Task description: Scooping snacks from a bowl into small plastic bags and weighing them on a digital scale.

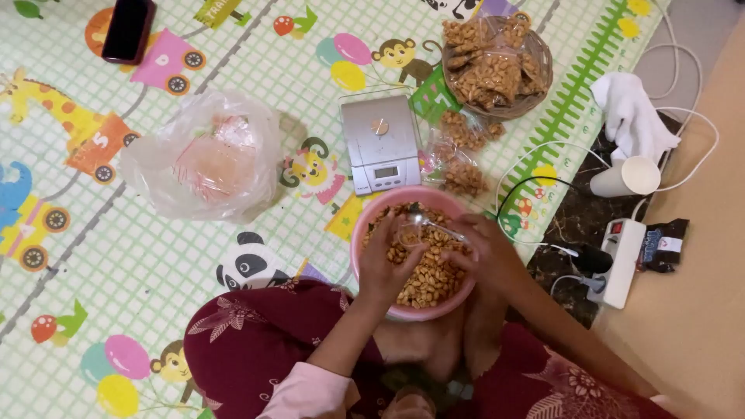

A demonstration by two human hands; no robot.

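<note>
Two bare hands are working inside the round pink plastic bowl (363, 233), which is sitting on the cartoon-printed foam play mat (140, 264) just in front of the person's knees and is filled with roasted peanuts (425, 283). The left hand (386, 260) is curling its fingers around the mouth of a small clear plastic bag (409, 233), holding it over the nuts at the bowl's middle. The right hand (483, 252) is closing its fingers on the handle of a metal spoon (431, 223), whose scoop is pointing toward the bag's opening near the bowl's far rim.

Just beyond the bowl's far rim, the small silver digital kitchen scale (379, 143) is standing on the mat. Beside the scale, also just past the bowl, a few filled clear packets of peanuts (462, 155) are lying loose. Farther from the bowl, beyond those packets, the round woven brown basket (543, 58) is holding more packed nuts. Well away from the bowl to its left, past the scale, a crumpled translucent plastic bag (206, 155) is resting, and a dark phone (128, 29) is lying farther off still. To the bowl's right, off the mat, a white power strip (625, 260), a white paper cup (627, 177) and a white cloth (632, 116) are sitting near tangled white cables.
</note>
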